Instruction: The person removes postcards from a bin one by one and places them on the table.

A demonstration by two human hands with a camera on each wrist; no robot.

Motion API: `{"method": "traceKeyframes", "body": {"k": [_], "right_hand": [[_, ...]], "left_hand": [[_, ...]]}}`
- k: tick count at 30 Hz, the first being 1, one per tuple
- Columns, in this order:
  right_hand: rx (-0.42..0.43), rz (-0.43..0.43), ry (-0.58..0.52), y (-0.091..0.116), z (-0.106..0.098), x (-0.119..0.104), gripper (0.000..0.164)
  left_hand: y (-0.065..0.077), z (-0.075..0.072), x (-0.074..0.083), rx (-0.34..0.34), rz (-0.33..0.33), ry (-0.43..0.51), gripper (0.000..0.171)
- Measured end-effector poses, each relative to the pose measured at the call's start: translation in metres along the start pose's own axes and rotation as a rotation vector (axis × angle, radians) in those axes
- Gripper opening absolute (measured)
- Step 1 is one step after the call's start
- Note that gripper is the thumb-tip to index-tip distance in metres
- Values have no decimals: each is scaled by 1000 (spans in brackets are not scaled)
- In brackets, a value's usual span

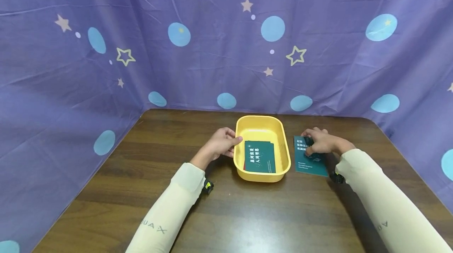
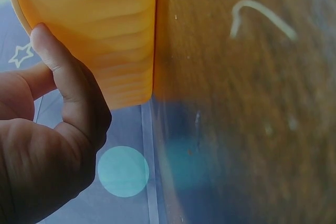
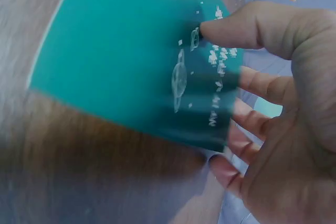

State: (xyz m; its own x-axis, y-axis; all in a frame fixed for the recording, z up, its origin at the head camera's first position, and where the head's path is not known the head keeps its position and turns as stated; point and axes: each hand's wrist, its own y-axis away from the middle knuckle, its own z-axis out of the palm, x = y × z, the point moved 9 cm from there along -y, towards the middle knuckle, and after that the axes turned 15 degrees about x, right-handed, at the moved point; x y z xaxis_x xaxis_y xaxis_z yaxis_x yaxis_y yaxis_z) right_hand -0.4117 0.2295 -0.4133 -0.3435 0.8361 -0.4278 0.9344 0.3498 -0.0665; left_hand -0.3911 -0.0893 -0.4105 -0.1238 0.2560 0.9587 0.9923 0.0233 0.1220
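Steadying, I judge from afar: left hand [image 1: 223,143] pinches yellow oblong plastic tub [image 1: 260,176], frame centre | right of centre: right hand [image 1: 323,142] pinches green rectangular printed card [image 1: 308,166], thumb on face, likely preventing slip

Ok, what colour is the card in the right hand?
The card is teal with white print, clearest in the right wrist view.

Tray [image 1: 262,176] looks smooth plastic, card [image 3: 115,56] paper, table [image 1: 230,213] glossy wood.
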Motion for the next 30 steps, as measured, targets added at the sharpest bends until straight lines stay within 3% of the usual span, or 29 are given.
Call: {"method": "traceKeyframes", "body": {"k": [9,17,24,30], "right_hand": [[25,-37,96,-3,-7,-15,70],[197,-78,66,-15,-21,-35,62],[334,-185,-23,-26,-34,-69,50],[352,-296,-28,-34,-30,-108,51]], "left_hand": [[0,1,0,11,-14,-1,34],[3,4,-4,-17,-59,42,32],[5,6,-5,-41,-90,65,32],[7,5,-3,-39,-88,70,32]]}}
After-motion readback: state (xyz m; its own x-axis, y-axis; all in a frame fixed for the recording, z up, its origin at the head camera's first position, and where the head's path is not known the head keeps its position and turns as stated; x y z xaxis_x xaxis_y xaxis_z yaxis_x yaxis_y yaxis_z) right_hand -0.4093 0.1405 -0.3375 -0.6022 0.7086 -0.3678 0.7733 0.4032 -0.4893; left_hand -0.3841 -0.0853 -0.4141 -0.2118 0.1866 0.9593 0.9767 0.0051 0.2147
